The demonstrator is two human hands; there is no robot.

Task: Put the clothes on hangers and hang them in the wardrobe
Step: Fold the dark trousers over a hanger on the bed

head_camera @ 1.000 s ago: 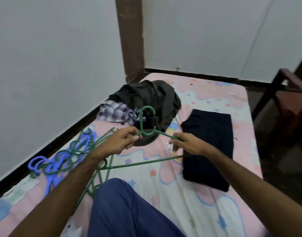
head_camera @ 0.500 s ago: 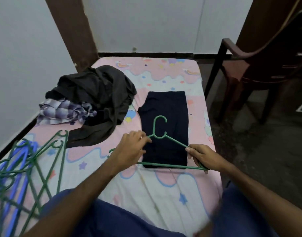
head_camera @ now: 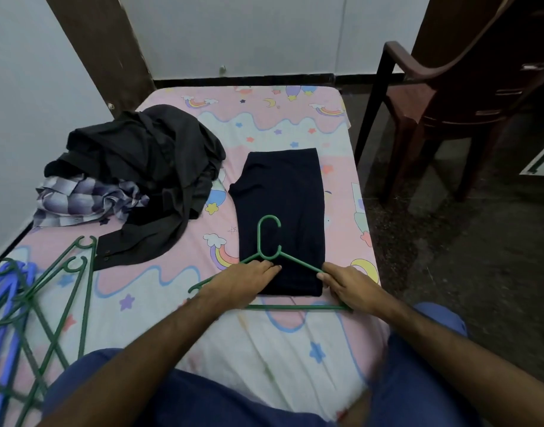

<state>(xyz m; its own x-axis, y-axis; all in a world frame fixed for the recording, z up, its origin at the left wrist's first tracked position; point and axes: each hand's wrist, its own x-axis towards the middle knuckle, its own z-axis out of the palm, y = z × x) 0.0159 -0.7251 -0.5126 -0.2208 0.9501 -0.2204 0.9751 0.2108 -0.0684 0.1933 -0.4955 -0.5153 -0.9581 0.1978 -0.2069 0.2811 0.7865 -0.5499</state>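
Brown plastic chair (head_camera: pixel 449 97) beside patterned mattress (head_camera: pixel 264 118); wooden post (head_camera: pixel 101 50)

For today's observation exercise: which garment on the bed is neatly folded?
The dark navy garment under the green hanger; the black and checked ones lie crumpled.

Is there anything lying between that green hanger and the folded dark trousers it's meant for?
Nothing visible. The green hanger already lies over the near end of the folded trousers. The left hand rests by its neck and the right hand holds its right arm. No wardrobe is in view.
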